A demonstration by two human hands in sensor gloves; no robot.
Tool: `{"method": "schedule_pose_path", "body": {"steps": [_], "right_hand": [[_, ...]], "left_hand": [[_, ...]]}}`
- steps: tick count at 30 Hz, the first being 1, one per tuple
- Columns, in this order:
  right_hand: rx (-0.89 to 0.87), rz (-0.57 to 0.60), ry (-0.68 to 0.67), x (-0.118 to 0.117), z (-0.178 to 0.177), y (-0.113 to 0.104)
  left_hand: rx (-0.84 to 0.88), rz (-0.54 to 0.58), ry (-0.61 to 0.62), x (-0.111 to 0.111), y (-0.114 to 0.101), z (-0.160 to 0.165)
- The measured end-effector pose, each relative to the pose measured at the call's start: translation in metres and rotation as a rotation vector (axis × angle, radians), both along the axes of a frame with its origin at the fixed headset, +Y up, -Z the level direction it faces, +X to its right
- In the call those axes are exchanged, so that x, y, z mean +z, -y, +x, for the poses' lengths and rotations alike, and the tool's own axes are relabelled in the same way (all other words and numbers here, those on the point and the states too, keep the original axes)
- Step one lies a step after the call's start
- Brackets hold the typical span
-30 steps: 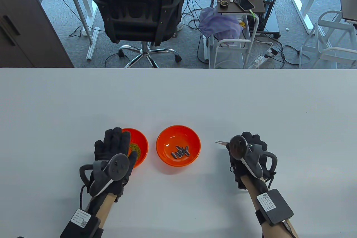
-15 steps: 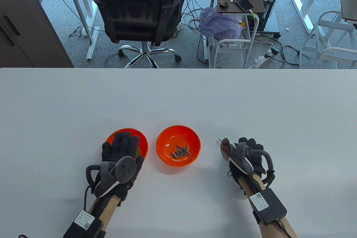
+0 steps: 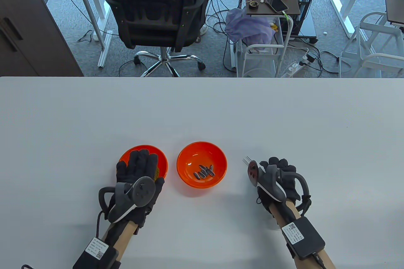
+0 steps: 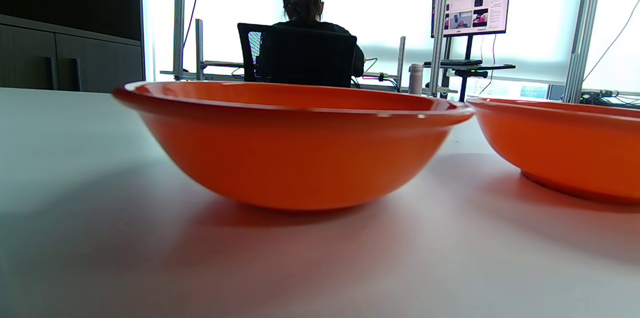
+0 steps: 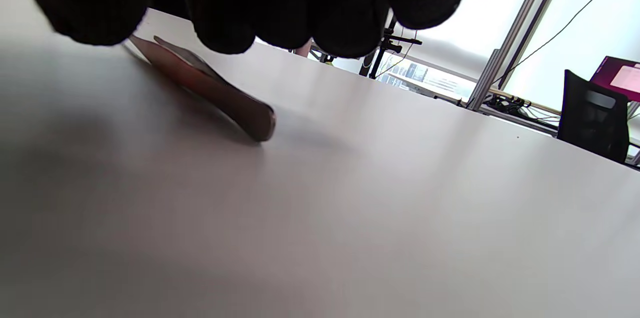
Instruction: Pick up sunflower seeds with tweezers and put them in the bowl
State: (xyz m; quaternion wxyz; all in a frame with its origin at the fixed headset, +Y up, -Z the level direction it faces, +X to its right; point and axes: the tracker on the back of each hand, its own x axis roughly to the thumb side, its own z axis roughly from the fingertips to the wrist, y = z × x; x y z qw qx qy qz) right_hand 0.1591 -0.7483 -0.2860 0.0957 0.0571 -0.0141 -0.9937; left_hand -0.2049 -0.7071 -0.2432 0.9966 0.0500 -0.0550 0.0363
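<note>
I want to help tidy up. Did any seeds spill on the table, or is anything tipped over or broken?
Nothing stands out. Both orange bowls sit upright: the left bowl under the left hand, the right bowl with the sunflower seeds all inside. No seeds show on the table. The tweezers lie by the right hand.

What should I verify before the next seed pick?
1. Tweezers under right hand: ok; the back end lies on the table, so a firm grip cannot be told.
2. Tweezer tips apart: ok.
3. Sunflower seeds exposed in the right bowl: ok.
4. Left bowl clear for a drop: not ok, left hand spread over it.
5. Left bowl contents: cannot tell, mostly hidden.
</note>
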Motion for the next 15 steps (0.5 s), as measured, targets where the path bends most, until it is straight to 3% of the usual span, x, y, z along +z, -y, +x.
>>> {"method": "schedule_pose_path", "body": {"steps": [15], "right_hand": [[-0.163, 0.098, -0.144, 0.016, -0.020, -0.007]], "left_hand": [[0.011, -0.047, 0.005, -0.003, 0.006, 0.002]]}}
